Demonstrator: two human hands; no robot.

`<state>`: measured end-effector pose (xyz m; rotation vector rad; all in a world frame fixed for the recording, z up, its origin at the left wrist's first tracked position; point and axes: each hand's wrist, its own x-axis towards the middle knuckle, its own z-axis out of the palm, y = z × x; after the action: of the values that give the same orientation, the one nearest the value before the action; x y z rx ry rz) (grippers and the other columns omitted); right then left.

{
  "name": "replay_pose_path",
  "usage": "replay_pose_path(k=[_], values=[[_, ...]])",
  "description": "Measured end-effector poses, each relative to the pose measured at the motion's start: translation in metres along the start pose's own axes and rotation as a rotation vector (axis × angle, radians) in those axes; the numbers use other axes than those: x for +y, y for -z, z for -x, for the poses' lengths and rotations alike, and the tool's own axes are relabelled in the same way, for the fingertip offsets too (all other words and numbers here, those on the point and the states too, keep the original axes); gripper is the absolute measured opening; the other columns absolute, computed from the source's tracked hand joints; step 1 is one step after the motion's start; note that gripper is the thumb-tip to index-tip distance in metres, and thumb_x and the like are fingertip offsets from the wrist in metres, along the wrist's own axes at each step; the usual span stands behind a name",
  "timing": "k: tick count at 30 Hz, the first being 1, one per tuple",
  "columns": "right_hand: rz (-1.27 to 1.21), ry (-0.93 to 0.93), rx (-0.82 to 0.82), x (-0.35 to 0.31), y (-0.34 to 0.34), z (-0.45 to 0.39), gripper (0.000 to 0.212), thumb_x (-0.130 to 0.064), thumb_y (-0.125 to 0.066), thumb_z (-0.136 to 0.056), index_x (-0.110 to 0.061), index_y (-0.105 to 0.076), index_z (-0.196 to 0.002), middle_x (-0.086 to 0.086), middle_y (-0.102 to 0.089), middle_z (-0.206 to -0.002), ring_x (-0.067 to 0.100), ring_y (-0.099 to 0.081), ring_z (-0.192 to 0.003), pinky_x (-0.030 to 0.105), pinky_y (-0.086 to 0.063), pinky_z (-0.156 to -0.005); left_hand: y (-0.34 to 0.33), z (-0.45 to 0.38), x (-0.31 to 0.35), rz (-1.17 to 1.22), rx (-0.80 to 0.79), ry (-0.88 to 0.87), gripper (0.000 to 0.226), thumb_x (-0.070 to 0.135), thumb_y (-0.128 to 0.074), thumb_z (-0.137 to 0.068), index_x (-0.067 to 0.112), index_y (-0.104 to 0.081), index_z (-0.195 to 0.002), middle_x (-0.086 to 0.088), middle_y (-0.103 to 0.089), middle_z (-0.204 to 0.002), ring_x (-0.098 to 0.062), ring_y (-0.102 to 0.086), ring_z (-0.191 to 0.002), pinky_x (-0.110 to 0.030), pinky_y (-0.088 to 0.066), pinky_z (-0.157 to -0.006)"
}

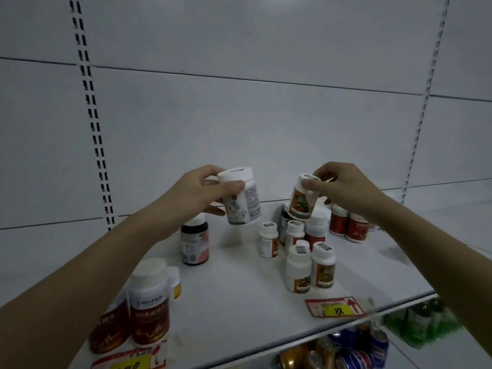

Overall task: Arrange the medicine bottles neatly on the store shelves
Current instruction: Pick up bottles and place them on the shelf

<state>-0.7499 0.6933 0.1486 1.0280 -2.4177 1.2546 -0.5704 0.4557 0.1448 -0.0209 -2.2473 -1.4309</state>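
My left hand (197,189) grips a large white bottle (243,202) by its cap, tilted, above the white shelf (234,294). My right hand (343,186) pinches the cap of a small white bottle with a green and orange label (302,206), held above a cluster of similar small bottles (310,262). A dark bottle with a white cap (195,242) stands under my left wrist. Red-labelled bottles (149,302) stand at the front left, and two more red-labelled ones (348,226) stand behind my right hand.
Price tags hang on the shelf's front edge, one (335,307) at the right and another (125,362) at the left. Drink cans (346,350) and green packs (420,323) fill the shelf below. A white slotted back panel (239,115) rises behind.
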Motion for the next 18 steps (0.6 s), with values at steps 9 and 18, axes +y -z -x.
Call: replay_pose_path(k=[9,18], values=[[0.144,-0.136,-0.306,0.088,0.039,-0.011,0.021,-0.041,-0.072,-0.084,-0.025,-0.064,-0.096,-0.002,-0.069,-0.095,0.016,-0.068,-0.084,0.03,-0.056,-0.067,-0.043,-0.01,0.006,-0.122,-0.156,0.174,0.037,0.024,-0.075,-0.08,0.016,-0.059,-0.113,0.0,-0.075,-0.101,-0.014,-0.071,-0.095,-0.035,-0.057,-0.086],[0.158,-0.171,-0.683,0.117,0.005,0.005,0.03,-0.048,-0.069,-0.085,-0.031,-0.058,-0.107,-0.01,-0.065,-0.107,0.007,-0.069,-0.088,0.021,-0.057,-0.067,-0.055,-0.014,0.005,-0.15,-0.218,0.264,0.036,0.017,-0.072,-0.084,0.014,-0.056,-0.116,-0.003,-0.073,-0.109,-0.013,-0.07,-0.096,-0.028,-0.057,-0.085]])
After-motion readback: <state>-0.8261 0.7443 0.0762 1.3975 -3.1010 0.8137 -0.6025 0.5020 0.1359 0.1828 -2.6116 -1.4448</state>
